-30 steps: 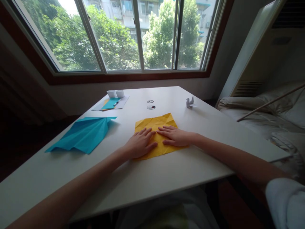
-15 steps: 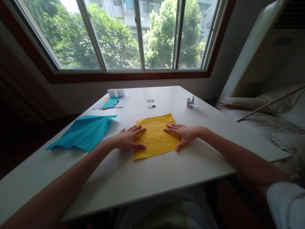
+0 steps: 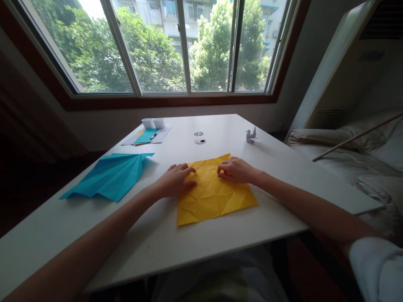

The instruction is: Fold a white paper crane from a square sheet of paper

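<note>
A yellow sheet of origami paper [image 3: 217, 197], crossed by many crease lines, lies nearly flat before me on the white table. My left hand [image 3: 176, 179] rests over its left edge, with thumb and forefinger apart and the fingers bent. On the upper right part of the sheet, my right hand [image 3: 237, 170] has its fingers curled in and the thumb drawn close to them against the paper. Whether a fold is pinched there is hard to see. To the left is a creased blue sheet of paper [image 3: 110, 176], untouched.
Farther back on the table [image 3: 176, 243] are white paper boxes [image 3: 153, 123], a pen [image 3: 154, 136] and a small blue sheet [image 3: 146, 136] on other papers. A grey paper crane [image 3: 251, 135] stands at right. Two round discs [image 3: 200, 141] lie mid-table.
The yellow sheet has shifted toward me, so more of its near side shows. My flat, spread fingers have bent, and the right hand's have curled inward. The blue sheet stayed put.
</note>
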A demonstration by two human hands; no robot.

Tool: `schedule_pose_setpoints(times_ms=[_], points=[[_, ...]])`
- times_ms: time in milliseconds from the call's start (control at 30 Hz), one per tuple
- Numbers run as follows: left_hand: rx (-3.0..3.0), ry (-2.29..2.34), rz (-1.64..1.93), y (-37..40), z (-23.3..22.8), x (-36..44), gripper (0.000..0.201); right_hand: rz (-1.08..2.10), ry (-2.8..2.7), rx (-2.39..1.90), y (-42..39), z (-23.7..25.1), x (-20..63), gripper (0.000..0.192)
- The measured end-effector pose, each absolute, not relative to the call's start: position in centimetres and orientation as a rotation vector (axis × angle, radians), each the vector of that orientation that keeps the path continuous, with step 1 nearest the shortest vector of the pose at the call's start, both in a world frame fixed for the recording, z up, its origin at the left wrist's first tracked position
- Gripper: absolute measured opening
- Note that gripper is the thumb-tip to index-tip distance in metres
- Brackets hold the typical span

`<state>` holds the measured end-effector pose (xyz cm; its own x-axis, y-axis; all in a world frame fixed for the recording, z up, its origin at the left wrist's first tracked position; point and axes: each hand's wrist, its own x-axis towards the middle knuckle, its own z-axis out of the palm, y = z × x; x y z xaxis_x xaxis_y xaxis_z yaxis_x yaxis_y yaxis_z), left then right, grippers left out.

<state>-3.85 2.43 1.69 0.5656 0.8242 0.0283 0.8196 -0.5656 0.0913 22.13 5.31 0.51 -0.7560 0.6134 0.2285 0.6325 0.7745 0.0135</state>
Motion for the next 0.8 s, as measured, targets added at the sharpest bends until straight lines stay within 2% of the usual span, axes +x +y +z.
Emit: schedule_pose_setpoints(times_ms=[67, 200, 400, 600, 800], points=[[2.758, 1.380, 0.095, 2.5, 1.5, -3.7, 0.049, -0.150, -2.730, -0.932, 5.5, 0.0, 21.7, 0.028], [2.686, 1.324, -0.045, 2.7, 1.0, -4.1, 0.063, -0.036, -2.802, -0.815, 6.3, -0.9, 22.0, 0.043], [2.583, 1.324, -0.132, 3.1, 0.9, -4.7, 0.072, 0.276, -2.832, -1.062, 7.6, -1.6, 23.7, 0.064], [2.591, 1.331, -0.122, 3.1, 0.8, -5.0, 0.072, 0.258, -2.793, -1.293, 8.0, -1.7, 25.0, 0.065], [2.616, 1.346, -0.124, 3.2, 0.8, -5.3, 0.073, -0.016, -2.755, -1.091, 8.1, -1.3, 25.0, 0.052]])
